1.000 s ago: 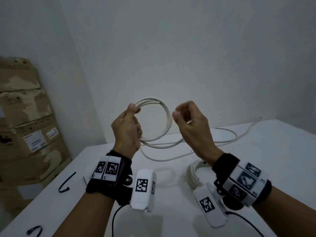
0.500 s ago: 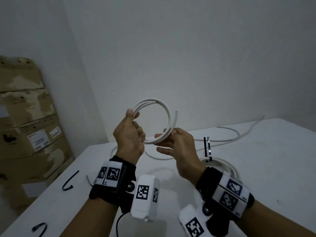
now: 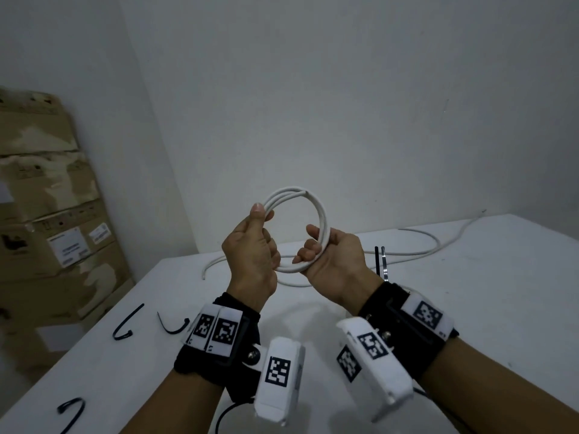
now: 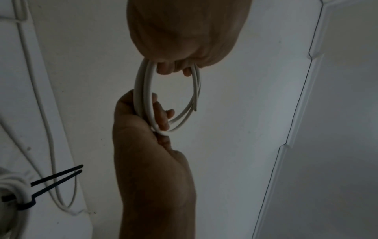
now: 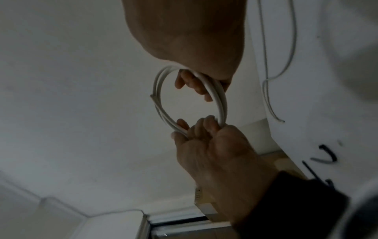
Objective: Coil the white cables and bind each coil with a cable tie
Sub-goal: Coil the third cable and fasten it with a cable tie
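Observation:
A white cable coil [image 3: 322, 214] of a few loops is held up above the white table [image 3: 485, 308]. My left hand [image 3: 250, 252] grips its left side, thumb pointing up along the loops. My right hand [image 3: 316, 249] is curled round the coil's lower right part. The cable's cut end [image 3: 306, 192] lies against the top of the loops. In the left wrist view the coil [image 4: 143, 90] hangs between both hands; the right wrist view shows the coil [image 5: 222, 100] the same way. A second white cable [image 3: 423, 249] lies loose on the table behind.
A finished coil [image 4: 18, 186] bound with a black cable tie [image 3: 380, 261] lies on the table by my right wrist. Loose black cable ties [image 3: 125, 324] lie at the table's left side. Cardboard boxes [image 3: 47, 220] are stacked against the left wall.
My right hand brought the cable's free end round onto the coil and now grips the coil's right side. The left hand has kept its hold.

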The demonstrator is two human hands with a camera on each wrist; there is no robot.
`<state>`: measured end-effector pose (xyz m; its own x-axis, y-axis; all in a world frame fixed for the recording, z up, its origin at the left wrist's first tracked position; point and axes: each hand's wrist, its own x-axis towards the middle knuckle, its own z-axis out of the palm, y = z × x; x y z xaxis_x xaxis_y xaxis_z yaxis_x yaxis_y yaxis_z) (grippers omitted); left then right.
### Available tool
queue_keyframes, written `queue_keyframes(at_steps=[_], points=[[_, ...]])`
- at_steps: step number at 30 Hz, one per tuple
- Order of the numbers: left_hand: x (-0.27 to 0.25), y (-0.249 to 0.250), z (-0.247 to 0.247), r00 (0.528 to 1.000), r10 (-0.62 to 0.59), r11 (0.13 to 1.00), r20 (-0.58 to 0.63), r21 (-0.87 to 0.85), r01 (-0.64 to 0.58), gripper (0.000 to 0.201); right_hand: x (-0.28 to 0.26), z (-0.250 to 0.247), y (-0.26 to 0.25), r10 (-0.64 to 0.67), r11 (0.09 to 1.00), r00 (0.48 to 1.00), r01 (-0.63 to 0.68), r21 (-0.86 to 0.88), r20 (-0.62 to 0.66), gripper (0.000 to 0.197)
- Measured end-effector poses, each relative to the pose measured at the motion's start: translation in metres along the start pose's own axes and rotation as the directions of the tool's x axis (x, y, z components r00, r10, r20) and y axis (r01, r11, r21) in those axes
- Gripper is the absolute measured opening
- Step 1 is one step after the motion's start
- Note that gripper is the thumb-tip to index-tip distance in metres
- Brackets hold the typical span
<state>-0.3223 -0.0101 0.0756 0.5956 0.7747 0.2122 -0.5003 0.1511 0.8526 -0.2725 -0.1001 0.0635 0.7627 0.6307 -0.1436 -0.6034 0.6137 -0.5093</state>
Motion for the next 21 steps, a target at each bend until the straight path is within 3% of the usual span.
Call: queue_keyframes(at_steps=[6,10,13,16,18,21], points=[[0.000,-0.002,-0.003,0.998,-0.061,0.997,-0.003,-0.051,0.060,0.028,0.007,-0.005,0.001,0.063,0.996,0.997,-0.060,0.073,-0.039,0.027],[0.001,-0.005,-0.004,0.995,-0.079,0.997,-0.055,-0.031,0.077,0.028,0.004,-0.005,-0.002,0.067,0.997,0.998,-0.066,-0.030,0.017,0.022],[0.005,-0.007,-0.003,0.987,-0.096,0.995,-0.132,-0.027,0.093,0.029,0.000,-0.001,0.001,-0.041,0.991,0.998,0.047,-0.128,0.048,0.027],[0.006,-0.007,-0.004,0.981,-0.064,0.998,-0.182,0.006,0.067,0.030,-0.001,-0.003,0.003,-0.193,0.927,0.977,0.211,-0.310,0.088,0.057],[0.007,-0.005,-0.005,0.980,-0.043,0.998,-0.192,0.029,0.049,0.031,-0.004,-0.003,0.004,-0.283,0.822,0.949,0.316,-0.474,0.142,0.046],[0.005,-0.004,-0.004,0.986,-0.025,0.999,-0.168,0.043,0.033,0.030,-0.005,-0.006,0.004,-0.364,0.738,0.908,0.416,-0.532,0.205,0.023]])
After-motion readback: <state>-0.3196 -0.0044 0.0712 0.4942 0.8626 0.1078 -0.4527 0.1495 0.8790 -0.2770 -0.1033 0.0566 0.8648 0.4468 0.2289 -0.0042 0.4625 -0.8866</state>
